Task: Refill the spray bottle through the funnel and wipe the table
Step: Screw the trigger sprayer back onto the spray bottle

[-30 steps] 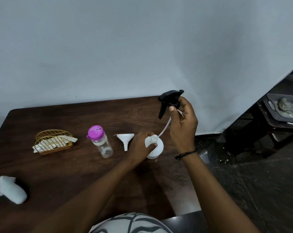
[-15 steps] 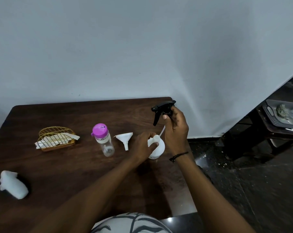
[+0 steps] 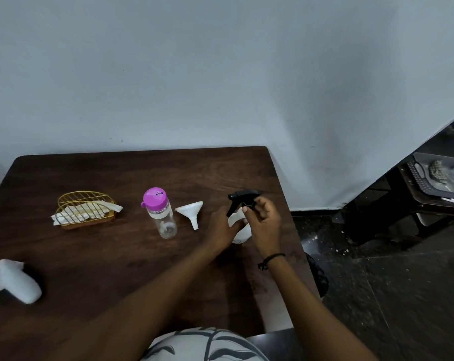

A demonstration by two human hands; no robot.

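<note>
White spray bottle (image 3: 242,231) upright near the table's (image 3: 116,256) right edge, black trigger head (image 3: 242,200) at its neck; white funnel (image 3: 190,213) tipped over just left.

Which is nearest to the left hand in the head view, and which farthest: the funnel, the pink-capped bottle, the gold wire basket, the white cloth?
From the left hand, which is on the spray bottle:
1. Funnel, just to its left.
2. Pink-capped bottle, left of the funnel.
3. Gold wire basket, further left.
4. White cloth, at the table's near-left edge.
</note>
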